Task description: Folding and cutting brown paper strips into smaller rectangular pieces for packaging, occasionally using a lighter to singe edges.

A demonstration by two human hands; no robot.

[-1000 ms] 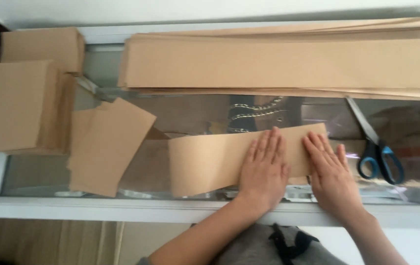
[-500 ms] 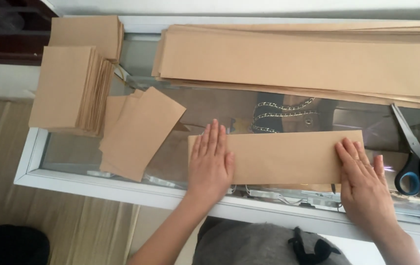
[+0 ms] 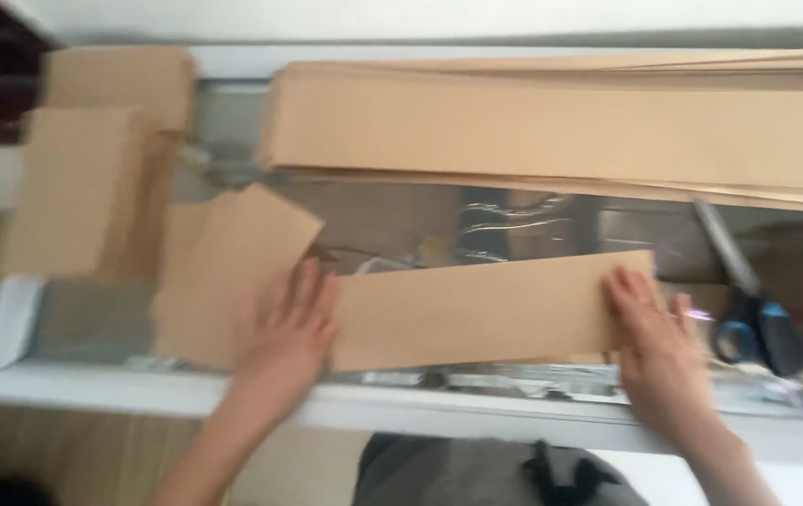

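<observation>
Both hands are flat on one brown paper strip [image 3: 486, 314], which lies across the glass table [image 3: 392, 220]. The left hand [image 3: 287, 328] has its fingers [image 3: 303, 286] stretched out and close together, palm down, covering the strip's left end. It isn't gripping anything, just pressing. The right hand [image 3: 656, 347] does the same at the strip's right end, fingers [image 3: 631, 290] straight and slightly spread, nothing pinched. So the strip runs between the two hands, slightly tilted, right end a bit higher in the frame.

Counting what else is around:

- One short paper piece [image 3: 232, 262], just beyond and to the left of the left fingertips, lying at an angle. Its lower right part seems tucked under the left hand, but the blur makes that hard to call.
- Two stacks of folded paper [image 3: 82, 183] further out left of the left hand. The frame is too smeared to count the sheets in them.
- One big pile of long strips [image 3: 561, 126] well beyond both sets of fingertips, along the far side of the table. Can't count the sheets either.
- One pair of scissors [image 3: 748, 305] just right of the right fingers, blue handles toward the person, blades pointing away.

The white table frame [image 3: 167, 394] runs under both wrists.
</observation>
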